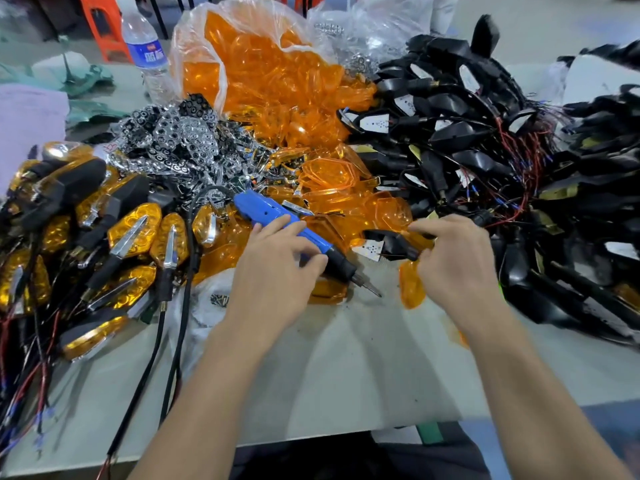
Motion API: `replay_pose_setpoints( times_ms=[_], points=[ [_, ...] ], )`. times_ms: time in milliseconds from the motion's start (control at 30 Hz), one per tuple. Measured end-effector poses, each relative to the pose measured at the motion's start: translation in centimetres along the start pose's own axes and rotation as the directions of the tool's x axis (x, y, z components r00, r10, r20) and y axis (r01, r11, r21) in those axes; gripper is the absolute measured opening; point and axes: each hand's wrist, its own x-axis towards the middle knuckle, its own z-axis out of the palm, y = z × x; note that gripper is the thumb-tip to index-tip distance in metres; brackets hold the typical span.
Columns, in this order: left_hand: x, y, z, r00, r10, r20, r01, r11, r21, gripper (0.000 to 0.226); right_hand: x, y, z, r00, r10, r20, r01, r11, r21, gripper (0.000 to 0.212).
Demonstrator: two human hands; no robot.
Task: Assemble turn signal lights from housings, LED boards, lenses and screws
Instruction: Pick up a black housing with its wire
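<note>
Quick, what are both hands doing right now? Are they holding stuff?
Left hand: grips the blue screwdriver.
Right hand: holds a black housing.

The only lettering stands on the water bottle [140, 32] at the far left of the counter [346, 358]. Its blue label [150, 56] carries white characters with a small red mark above them, all too blurred to read. No other print is legible.
</note>
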Motion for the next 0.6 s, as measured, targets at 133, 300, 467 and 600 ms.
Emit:
replay_pose_setpoints(
  times_ms=[133,300,467,600],
  points=[
    [1.1,1.6,0.8,0.999,0.020,0.036,-0.018,0.999,-0.045,0.008,2.9,2.8,-2.4,0.994,0.076,0.079,-0.063,0.986,-0.151,0.066],
    [2.2,3.0,2.0,0.997,0.011,0.070,-0.006,0.997,-0.076,0.012,4.7,4.8,-3.3,0.972,0.082,0.220,-0.033,0.975,-0.221,0.051],
    [3.3,4.1,3.0,0.996,0.025,0.086,-0.017,0.996,-0.093,0.011,4.1,5.3,-2.8,0.997,-0.079,-0.008,0.079,0.995,0.062,0.025],
    [3.8,5.1,3.3,0.984,-0.039,0.173,0.098,0.933,-0.346,0.035,2.6,2.5,-0.8,0.891,-0.298,-0.343,0.335,0.940,0.055,0.024]
  ],
)
